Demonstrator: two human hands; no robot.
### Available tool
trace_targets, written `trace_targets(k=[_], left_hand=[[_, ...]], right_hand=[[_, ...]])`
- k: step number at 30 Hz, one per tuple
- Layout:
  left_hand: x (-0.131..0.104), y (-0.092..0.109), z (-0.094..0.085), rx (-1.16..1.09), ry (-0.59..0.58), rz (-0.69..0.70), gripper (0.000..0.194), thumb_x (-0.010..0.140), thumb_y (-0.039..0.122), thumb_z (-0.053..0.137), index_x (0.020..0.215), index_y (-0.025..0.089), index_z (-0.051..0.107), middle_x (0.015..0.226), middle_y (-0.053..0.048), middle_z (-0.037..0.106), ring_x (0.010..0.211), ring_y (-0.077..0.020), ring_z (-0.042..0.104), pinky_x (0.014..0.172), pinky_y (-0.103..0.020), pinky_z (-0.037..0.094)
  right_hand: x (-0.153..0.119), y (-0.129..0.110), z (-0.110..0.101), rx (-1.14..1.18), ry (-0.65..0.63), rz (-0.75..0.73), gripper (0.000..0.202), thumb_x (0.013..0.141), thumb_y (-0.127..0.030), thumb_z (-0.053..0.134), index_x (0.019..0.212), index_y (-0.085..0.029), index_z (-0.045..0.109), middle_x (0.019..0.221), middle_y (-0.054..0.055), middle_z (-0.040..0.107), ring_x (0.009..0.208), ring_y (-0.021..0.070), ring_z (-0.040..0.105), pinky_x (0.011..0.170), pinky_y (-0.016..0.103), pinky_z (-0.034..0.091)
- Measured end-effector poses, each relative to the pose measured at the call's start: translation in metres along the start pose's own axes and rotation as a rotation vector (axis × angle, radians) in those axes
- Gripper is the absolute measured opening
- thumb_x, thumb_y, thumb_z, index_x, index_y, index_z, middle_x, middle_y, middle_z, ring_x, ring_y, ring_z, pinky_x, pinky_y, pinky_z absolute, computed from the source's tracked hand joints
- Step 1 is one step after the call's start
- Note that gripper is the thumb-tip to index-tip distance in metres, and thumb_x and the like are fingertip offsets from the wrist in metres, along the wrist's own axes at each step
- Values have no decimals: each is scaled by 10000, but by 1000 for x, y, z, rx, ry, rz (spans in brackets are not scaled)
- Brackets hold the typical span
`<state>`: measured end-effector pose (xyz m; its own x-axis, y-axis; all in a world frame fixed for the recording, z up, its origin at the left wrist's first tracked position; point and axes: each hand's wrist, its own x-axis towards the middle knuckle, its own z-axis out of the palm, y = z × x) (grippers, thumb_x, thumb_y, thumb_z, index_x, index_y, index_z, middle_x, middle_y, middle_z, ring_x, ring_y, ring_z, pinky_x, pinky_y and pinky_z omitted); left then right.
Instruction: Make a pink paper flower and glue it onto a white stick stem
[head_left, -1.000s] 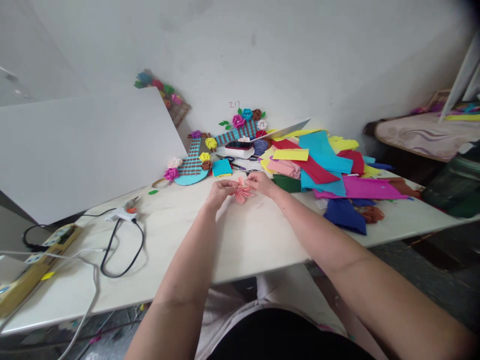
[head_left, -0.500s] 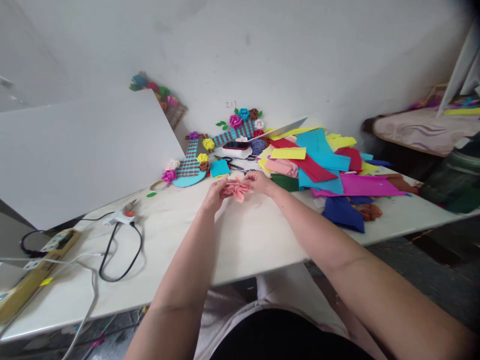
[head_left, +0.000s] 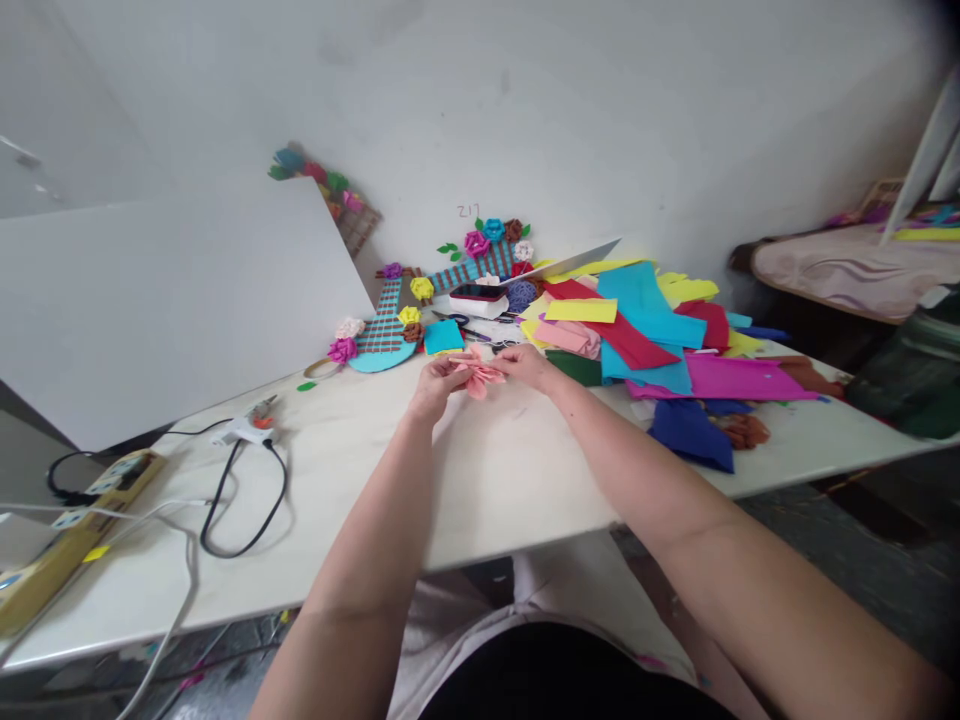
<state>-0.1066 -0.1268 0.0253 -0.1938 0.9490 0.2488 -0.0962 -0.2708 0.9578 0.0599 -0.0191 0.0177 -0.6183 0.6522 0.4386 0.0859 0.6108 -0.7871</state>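
Tabletop (head_left: 517,480): pink flower (head_left: 480,380) between fingers (head_left: 512,356).

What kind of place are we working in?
Probably a craft workspace: a glue gun lies on the white table, coloured paper sheets are heaped at the right, and blue-and-brown panels trimmed with handmade-looking flowers stand at the back.

Can't see all the pink flower (head_left: 481,380) behind the left hand (head_left: 435,390), nor, toward the table's (head_left: 517,480) left edge, all the cropped power strip (head_left: 84,537)!
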Motion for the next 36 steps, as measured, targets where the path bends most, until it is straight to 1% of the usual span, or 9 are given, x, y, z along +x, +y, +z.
trace_targets(k=[3, 5, 9, 16, 20, 24, 29, 33, 36], left_hand=[[2, 0, -2, -12, 31, 10, 448, 518, 350, 829, 889, 148, 681, 816, -37, 699, 692, -148, 634, 683, -291, 518], [2, 1, -2, -8, 49, 14, 443, 518, 361, 826, 883, 154, 683, 836, -42, 704, 705, -151, 636, 688, -291, 515], [0, 5, -4, -6, 79, 28, 419, 530, 379, 821, 859, 157, 690, 844, -46, 708, 714, -153, 634, 685, -285, 510], [3, 3, -9, -15, 143, 80, 398, 547, 375, 815, 864, 164, 698, 820, -36, 704, 681, -136, 615, 651, -261, 497], [3, 2, -9, -51, 171, 71, 437, 536, 365, 819, 902, 162, 691, 853, -51, 709, 703, -154, 626, 665, -287, 500], [1, 1, -6, -138, 171, -10, 415, 543, 328, 809, 889, 139, 678, 836, -59, 695, 727, -166, 637, 690, -299, 504], [5, -1, -5, -364, 252, -91, 296, 678, 377, 674, 858, 145, 635, 870, -65, 684, 816, -185, 648, 721, -323, 533], [10, 1, -5, -429, 272, -164, 143, 704, 249, 566, 795, 145, 606, 807, -56, 673, 772, -174, 647, 748, -336, 545], [10, 3, -4, -417, 254, -205, 155, 663, 169, 544, 792, 132, 622, 785, -64, 675, 764, -178, 645, 768, -343, 547]], right_hand=[[0, 4, -3, -81, 10, 24, 502, 708, -604, 566, 468, -172, 475, 484, -52, 296, 507, 78, 276, 495, 252, 191], [0, 6, -6, -115, 21, 39, 512, 697, -626, 567, 469, -171, 510, 473, -53, 286, 500, 80, 281, 494, 257, 190], [-2, 6, -12, -145, 48, 84, 504, 670, -644, 581, 555, -157, 644, 453, -47, 339, 502, 96, 333, 503, 260, 229], [-6, -3, -23, -295, 51, 247, 469, 741, -578, 549, 593, -148, 665, 471, -29, 434, 505, 105, 391, 516, 254, 275], [-4, -4, -20, -464, 107, 303, 349, 811, -431, 541, 710, -140, 704, 596, 6, 588, 560, 115, 474, 534, 236, 312], [-2, -1, -11, -600, 47, 339, 242, 834, -282, 535, 874, -158, 739, 806, 52, 712, 710, 141, 592, 613, 219, 384], [-4, -6, -4, -768, -29, 434, 262, 837, -320, 538, 953, -224, 753, 1046, 76, 717, 943, 201, 639, 707, 247, 440], [-6, -17, -2, -834, -34, 459, 292, 845, -380, 523, 970, -250, 753, 1091, 85, 707, 1005, 239, 638, 745, 286, 463], [-8, -22, 3, -871, -65, 444, 302, 854, -377, 511, 965, -236, 755, 1082, 99, 708, 1023, 256, 637, 762, 302, 466]])
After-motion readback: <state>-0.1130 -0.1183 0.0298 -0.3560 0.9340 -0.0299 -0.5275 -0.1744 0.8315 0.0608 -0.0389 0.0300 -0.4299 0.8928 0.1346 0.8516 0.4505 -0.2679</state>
